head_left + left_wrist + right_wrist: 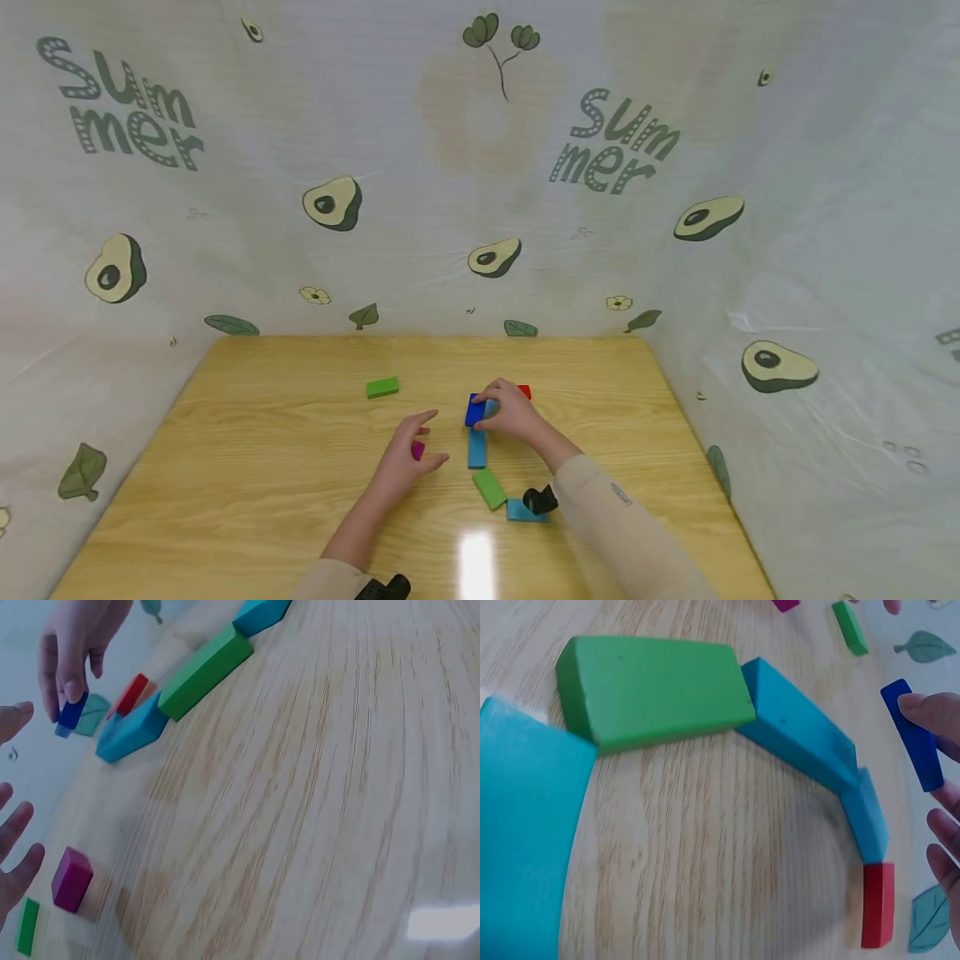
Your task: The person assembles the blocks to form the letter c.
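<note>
A dark blue block (913, 739) is pinched between the thumb and fingers of my right hand (510, 410). In the head view it overlaps the curved row on the table: a light blue block (527, 510), a green block (490, 489), a blue block (477, 450), another light blue block (866, 816) and a red block (878, 904). My left hand (402, 454) has its fingers spread, with nothing between them. Near those fingers a magenta block (73, 879) rests on the wood, partly hidden by the hand in the head view.
Behind the left hand, a separate green block (382, 387) lies on the wooden table (247, 467). A white printed cloth (420, 275) rises along the table's back and sides. A bright reflection shows near the front.
</note>
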`<state>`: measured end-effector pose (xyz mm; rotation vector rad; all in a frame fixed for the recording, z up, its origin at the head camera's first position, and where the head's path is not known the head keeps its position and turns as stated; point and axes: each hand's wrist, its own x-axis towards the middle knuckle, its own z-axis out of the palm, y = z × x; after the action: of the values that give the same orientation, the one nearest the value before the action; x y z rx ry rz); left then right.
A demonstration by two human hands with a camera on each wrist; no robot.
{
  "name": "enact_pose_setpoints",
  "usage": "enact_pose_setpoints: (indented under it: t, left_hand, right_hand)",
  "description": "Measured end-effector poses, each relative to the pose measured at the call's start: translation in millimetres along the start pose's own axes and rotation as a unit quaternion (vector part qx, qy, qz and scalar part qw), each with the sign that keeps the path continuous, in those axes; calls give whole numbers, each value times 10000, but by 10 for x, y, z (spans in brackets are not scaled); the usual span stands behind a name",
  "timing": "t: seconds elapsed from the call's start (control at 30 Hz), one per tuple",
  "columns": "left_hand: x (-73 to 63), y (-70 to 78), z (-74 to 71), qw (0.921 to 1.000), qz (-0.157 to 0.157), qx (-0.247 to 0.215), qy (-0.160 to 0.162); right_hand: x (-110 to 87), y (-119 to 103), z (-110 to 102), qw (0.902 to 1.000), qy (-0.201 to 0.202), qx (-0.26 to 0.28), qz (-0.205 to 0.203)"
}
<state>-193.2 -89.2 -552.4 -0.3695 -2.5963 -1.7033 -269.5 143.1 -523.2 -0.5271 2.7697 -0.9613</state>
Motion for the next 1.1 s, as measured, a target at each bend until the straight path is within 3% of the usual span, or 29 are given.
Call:
enact_pose_setpoints:
  t: [0.23, 0.53, 0.93, 1.1]
  left_hand:
    - [69, 31, 143, 9998, -23, -70, -200]
    - [172, 26, 306, 9977, -48, 13, -680]
    - [339, -118, 461, 9893, 246, 839, -1165]
    - [406, -189, 511, 9861, 370, 915, -1340]
  right_hand:
    - [-97, 150, -64, 9992, 300, 228, 110]
    - [-200, 332, -159, 9956, 702, 267, 568]
    - [-347, 548, -246, 9832, 1217, 876, 1043]
    - [-393, 674, -270, 9756, 1541, 1037, 1166]
